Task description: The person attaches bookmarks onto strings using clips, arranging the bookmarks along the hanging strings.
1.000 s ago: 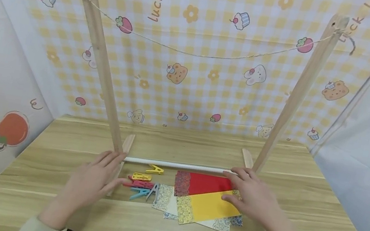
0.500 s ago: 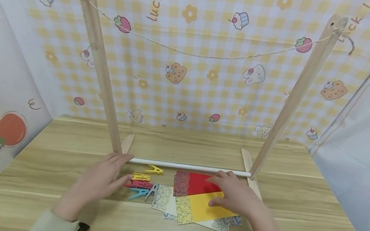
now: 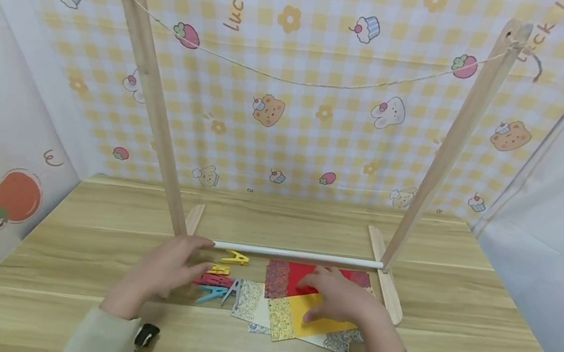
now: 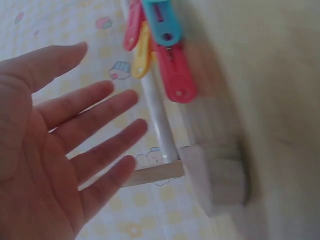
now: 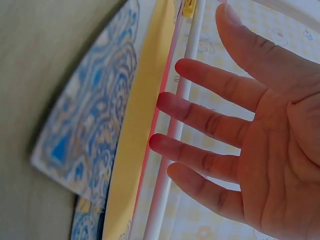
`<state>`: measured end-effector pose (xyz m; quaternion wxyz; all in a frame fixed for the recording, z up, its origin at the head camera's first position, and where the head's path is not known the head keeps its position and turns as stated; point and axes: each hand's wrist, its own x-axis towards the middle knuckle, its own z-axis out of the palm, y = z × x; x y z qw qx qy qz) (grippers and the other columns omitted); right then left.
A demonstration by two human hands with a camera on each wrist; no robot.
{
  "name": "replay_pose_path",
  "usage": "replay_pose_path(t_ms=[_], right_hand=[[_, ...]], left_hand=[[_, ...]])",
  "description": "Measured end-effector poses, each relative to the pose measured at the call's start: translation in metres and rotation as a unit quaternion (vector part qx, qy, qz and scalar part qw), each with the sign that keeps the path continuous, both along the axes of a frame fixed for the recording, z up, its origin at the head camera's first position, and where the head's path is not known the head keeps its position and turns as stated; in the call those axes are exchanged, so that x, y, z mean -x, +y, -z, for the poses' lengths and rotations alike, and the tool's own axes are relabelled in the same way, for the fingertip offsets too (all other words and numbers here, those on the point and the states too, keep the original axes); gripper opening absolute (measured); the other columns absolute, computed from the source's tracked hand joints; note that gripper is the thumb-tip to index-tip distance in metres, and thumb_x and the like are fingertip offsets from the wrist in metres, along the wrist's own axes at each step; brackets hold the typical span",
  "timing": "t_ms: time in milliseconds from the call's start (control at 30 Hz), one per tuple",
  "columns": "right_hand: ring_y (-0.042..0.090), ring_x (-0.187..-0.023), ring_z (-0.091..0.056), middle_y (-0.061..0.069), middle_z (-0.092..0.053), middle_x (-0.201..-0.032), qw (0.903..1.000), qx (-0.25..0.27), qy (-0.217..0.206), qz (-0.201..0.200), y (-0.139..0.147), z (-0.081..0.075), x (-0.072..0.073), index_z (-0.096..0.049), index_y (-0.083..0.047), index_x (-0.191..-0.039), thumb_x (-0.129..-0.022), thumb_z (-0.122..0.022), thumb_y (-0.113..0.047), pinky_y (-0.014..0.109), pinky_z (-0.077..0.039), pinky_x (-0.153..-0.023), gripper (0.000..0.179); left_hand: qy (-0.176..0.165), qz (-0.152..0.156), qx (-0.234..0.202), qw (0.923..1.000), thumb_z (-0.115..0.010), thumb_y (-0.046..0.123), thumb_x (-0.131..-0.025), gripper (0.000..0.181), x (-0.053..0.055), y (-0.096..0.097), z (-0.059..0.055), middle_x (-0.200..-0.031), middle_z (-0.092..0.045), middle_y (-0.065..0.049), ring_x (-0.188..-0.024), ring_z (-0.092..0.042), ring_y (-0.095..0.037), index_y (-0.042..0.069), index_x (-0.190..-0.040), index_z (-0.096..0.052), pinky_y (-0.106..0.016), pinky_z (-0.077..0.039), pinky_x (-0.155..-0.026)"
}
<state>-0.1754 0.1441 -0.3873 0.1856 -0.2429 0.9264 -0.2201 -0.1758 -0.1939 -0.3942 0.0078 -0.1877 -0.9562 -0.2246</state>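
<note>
My left hand (image 3: 164, 268) holds nothing, its fingers spread beside the small plastic clothespins. A yellow clothespin (image 3: 236, 258) lies near the white rod (image 3: 296, 254); red clothespins (image 3: 214, 280), a blue clothespin (image 3: 212, 294) and a grey one (image 3: 232, 293) lie together. In the left wrist view, the left palm (image 4: 45, 150) shows bare beside red, yellow and blue clothespins. My right hand (image 3: 345, 300) hovers over a red card (image 3: 307, 273) and a yellow card (image 3: 285, 318) with patterned ends. White and blue-patterned cards (image 3: 251, 303) lie beneath. The right wrist view shows its fingers spread, gripping nothing.
A wooden frame stands behind: left post (image 3: 154, 97), right post (image 3: 452, 143), joined low by the white rod. A thin string (image 3: 298, 82) sags between the post tops. The right foot (image 3: 389, 297) extends toward me. A checked cloth (image 3: 316, 144) hangs behind the wooden table (image 3: 456, 345).
Both hands have drawn inward. The right has moved left from the rod's right end to over the cards; the left has shifted slightly right toward the clothespins. The cards and clothespins stay put.
</note>
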Motion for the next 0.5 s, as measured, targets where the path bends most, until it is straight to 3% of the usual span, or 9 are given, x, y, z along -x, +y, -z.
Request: replay_pose_path(t_ms=[200,500], right_hand=[[0.029,-0.123,-0.047,-0.002,-0.058,-0.117,0.9999,-0.008,-0.010,0.005,-0.0007,0.0016,0.0000,-0.071,-0.015,-0.117,-0.073,-0.088,-0.020,0.050,-0.048,-0.099,0.047],[0.025,-0.118,-0.046,-0.003,-0.056,-0.113,0.9996,-0.026,-0.007,0.009,-0.0017,0.0006,0.0004,-0.072,-0.017,-0.110,-0.072,-0.088,-0.014,0.047,-0.047,-0.099,0.041]], left_hand=[[-0.070,-0.012,-0.022,0.9972,-0.067,0.022,-0.094,0.044,0.0051,0.0006,-0.0031,-0.131,-0.065,-0.017,-0.124,-0.059,-0.038,0.000,-0.132,-0.059,-0.056,-0.046,-0.103],[-0.119,-0.032,-0.031,0.9919,-0.069,0.020,-0.092,0.042,0.0103,0.0048,-0.0003,-0.123,-0.068,-0.014,-0.116,-0.063,-0.033,0.001,-0.128,-0.062,-0.054,-0.049,-0.099]])
